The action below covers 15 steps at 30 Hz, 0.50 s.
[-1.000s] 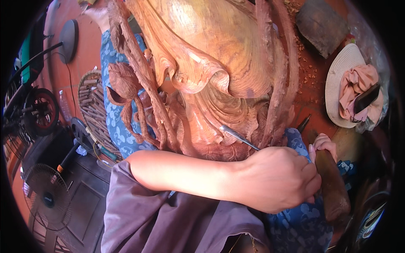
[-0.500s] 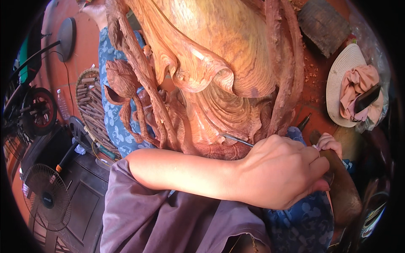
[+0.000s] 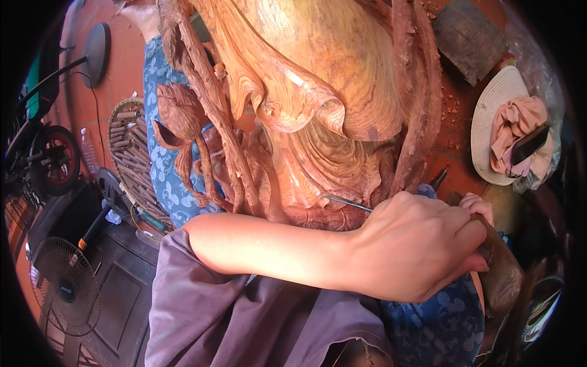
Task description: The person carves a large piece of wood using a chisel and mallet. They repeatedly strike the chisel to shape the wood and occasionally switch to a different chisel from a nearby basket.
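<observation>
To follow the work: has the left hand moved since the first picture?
Yes, the left hand has shifted right and slightly up-picture, closer to the pale hat.

On the red tiled floor (image 3: pixel 126 64), toward its right edge, a pale straw hat (image 3: pixel 487 134) is topped by a pink cloth (image 3: pixel 512 119), on which a dark phone (image 3: pixel 531 144) is laid. Toward the left edge, a clear bottle (image 3: pixel 89 150) is seen near a dark wheel (image 3: pixel 54 160), and a caged fan (image 3: pixel 67 290) is placed by the lower left corner.
</observation>
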### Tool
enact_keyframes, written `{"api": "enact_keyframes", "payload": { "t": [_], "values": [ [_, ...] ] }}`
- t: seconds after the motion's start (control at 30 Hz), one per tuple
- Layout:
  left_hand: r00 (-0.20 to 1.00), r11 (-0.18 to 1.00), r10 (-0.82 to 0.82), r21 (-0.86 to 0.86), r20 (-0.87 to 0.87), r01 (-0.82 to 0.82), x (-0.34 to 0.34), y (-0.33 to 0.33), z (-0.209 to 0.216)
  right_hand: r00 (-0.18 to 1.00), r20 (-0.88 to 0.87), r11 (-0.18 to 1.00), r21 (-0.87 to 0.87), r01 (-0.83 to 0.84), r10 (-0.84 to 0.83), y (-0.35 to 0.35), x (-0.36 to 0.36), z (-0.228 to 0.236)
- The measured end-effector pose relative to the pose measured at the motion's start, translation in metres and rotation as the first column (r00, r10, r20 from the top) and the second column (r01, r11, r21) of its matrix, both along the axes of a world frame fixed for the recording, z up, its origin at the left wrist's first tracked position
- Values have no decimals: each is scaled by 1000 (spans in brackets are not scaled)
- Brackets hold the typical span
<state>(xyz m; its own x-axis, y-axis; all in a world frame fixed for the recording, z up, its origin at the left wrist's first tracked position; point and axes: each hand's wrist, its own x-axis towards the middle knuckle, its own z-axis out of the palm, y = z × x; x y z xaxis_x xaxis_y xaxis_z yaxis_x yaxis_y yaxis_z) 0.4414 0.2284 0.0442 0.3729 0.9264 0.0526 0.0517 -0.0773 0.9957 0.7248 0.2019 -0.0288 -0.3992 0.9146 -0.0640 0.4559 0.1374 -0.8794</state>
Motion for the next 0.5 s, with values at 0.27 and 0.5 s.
{"api": "enact_keyframes", "payload": {
  "t": [0.27, 0.5],
  "values": [
    [1000, 999, -8, -36, 4, 8, -4, -3, -2, 999, -23, 991, -128, 43, -46, 0, 7, -4],
    [1000, 998, 28, 51, -11, -27, -3, -6, -11, 1000, 15, 997, -66, 28, -27, -4, 1, 3]
  ]
}}
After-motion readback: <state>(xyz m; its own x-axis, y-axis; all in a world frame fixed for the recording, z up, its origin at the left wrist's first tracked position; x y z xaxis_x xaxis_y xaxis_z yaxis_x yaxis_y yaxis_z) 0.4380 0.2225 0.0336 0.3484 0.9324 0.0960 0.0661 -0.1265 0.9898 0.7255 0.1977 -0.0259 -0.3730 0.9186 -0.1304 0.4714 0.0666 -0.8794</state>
